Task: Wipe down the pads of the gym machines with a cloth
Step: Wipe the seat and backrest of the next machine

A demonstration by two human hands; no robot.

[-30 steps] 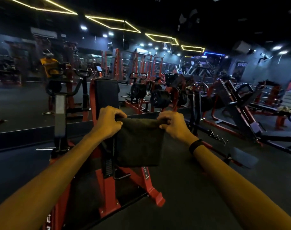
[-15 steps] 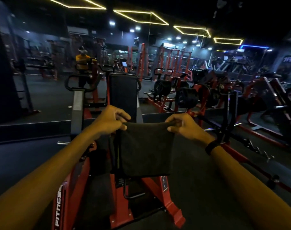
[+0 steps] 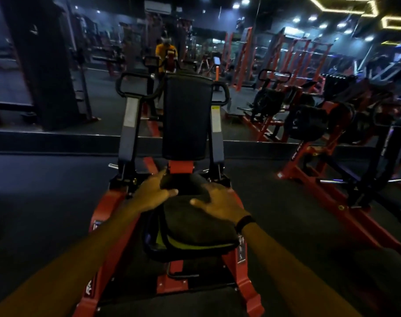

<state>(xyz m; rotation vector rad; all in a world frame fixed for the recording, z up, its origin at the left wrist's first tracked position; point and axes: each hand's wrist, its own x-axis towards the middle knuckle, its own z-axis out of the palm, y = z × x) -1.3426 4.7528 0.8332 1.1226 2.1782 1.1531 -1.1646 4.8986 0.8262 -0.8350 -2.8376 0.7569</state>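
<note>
**Cloth spread on seat pad; both hands flat on top**

Nearest the camera, the seat pad (image 3: pixel 190 244) of a red-framed machine (image 3: pixel 108 202) lies directly below the forearms, its long axis running away from the person toward the upright. A dark cloth (image 3: pixel 190 216) covers the far half of the pad; the near edge stays bare, showing a yellow-green trim. The left hand (image 3: pixel 152 193) rests at the cloth's far left corner, fingers spread wide and open, one pointing ahead. The right hand (image 3: pixel 218 203), with a dark wristband (image 3: pixel 245 223), presses flat on the right side of the cloth, fingers splayed, gripping nothing. The right hand sits nearer the uncovered near edge. Judged: wiping of the seat is about to start, pulling back along the pad's length. Beyond, the upright back pad (image 3: pixel 187 117) stands untouched. Further machines recede behind, dim.
</note>
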